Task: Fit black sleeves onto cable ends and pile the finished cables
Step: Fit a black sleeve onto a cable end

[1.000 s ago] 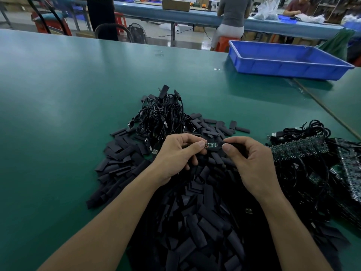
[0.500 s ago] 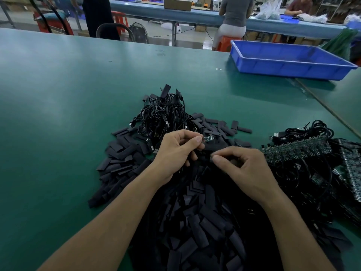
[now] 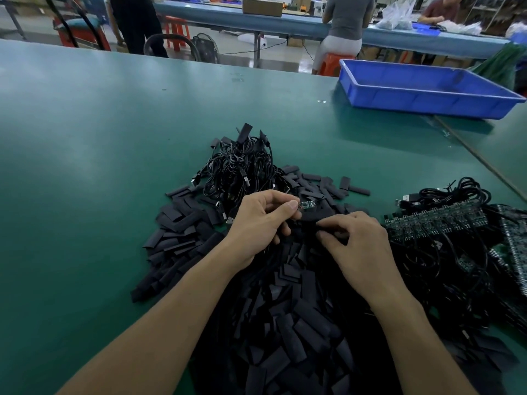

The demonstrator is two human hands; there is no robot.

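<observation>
My left hand (image 3: 263, 220) pinches a cable end with a small bare circuit board (image 3: 308, 204) that sticks out to the right of the thumb. My right hand (image 3: 356, 243) hovers low over the heap of flat black sleeves (image 3: 285, 309), fingers curled and pinching at a black sleeve (image 3: 319, 226) on the heap. Behind the hands lies a tangled pile of sleeved black cables (image 3: 242, 169). To the right sit bare cables with green circuit boards (image 3: 439, 220).
A blue plastic tray (image 3: 427, 89) stands at the back right of the green table (image 3: 99, 166). A table seam (image 3: 479, 158) runs diagonally at the right. Beyond the table are chairs, stools, another bench and several people.
My right hand let go of the board end and dropped down and left onto the sleeve heap. My left hand kept the cable end, shifting slightly up.
</observation>
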